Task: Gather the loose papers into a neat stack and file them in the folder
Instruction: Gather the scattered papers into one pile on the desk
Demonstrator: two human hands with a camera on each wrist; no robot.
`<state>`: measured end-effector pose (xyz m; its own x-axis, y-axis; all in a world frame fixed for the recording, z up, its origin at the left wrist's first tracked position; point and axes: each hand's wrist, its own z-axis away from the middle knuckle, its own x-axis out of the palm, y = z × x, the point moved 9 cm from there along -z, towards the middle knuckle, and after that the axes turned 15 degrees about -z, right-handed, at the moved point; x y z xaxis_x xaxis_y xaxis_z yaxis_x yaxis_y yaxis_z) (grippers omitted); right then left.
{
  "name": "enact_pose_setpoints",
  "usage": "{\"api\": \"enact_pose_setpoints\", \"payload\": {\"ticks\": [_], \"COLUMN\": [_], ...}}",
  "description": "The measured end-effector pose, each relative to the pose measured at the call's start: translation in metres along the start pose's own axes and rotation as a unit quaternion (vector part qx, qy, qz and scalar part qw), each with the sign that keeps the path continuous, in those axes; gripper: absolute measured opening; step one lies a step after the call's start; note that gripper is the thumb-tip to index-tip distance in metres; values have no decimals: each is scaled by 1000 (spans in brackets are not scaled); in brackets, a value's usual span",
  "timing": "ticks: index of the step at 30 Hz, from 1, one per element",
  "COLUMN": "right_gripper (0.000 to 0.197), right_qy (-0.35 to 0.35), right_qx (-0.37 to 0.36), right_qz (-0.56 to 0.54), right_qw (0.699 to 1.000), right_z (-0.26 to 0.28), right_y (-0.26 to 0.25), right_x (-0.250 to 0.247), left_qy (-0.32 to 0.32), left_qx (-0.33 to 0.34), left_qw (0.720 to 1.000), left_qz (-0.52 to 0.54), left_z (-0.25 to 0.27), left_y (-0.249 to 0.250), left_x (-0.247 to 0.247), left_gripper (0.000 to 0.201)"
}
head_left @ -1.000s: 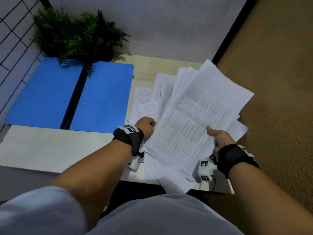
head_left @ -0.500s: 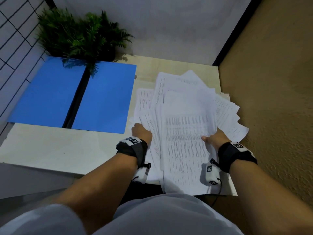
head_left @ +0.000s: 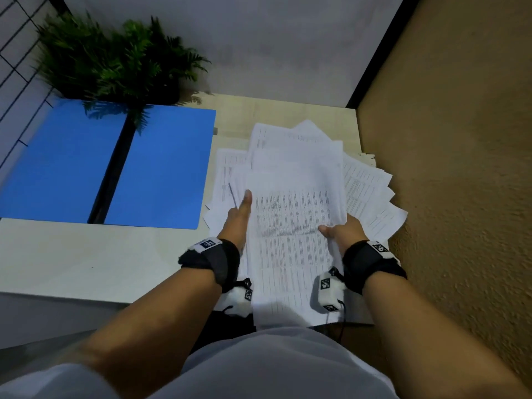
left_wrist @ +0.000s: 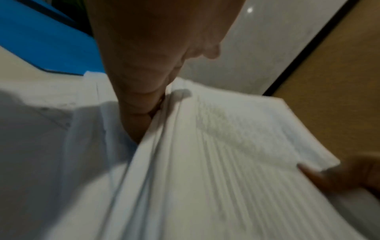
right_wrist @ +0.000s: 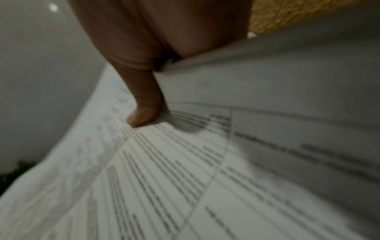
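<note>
A fanned pile of printed white papers (head_left: 293, 226) lies on the right part of the table, its near end hanging over the front edge. My left hand (head_left: 240, 214) lies with straight fingers flat against the left edge of the top sheaf (left_wrist: 226, 146); its palm (left_wrist: 144, 81) touches the sheet edges. My right hand (head_left: 342, 230) pinches the right side of the sheaf, thumb (right_wrist: 144, 105) on the printed top sheet (right_wrist: 164, 178), fingers hidden beneath. The open blue folder (head_left: 161, 168) lies flat to the left of the papers, holding nothing.
A green potted plant (head_left: 115, 61) stands at the back left, its fronds over the folder's far edge. A rough brown wall (head_left: 446, 168) runs close along the table's right side. Bare pale tabletop (head_left: 86, 254) shows in front of the folder.
The sheaf, held up and tilted to the right a second ago, now lies straight on the pile. My left hand has gone from curled to straight along the left edge.
</note>
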<state>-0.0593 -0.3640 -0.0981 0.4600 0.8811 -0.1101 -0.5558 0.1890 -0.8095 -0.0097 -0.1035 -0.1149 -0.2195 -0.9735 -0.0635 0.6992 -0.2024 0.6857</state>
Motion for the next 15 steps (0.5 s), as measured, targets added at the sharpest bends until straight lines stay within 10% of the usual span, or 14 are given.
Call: {"api": "enact_pose_setpoints", "payload": {"ticks": [8,15], "right_gripper": [48,81], "right_qy": [-89,249], "right_qx": [10,48], "right_qz": [-115,39], "right_qw": [989,966], "right_z": [12,4], "right_y": [-18,6], "right_x": [25,-64], "left_qy": [23,139], "left_qx": [132,74], "left_qw": [988,985], "left_qz": [-76,-75], "left_z": [22,1], "left_y": [21,0], "left_x": [-15,-82], "left_gripper": [40,37]}}
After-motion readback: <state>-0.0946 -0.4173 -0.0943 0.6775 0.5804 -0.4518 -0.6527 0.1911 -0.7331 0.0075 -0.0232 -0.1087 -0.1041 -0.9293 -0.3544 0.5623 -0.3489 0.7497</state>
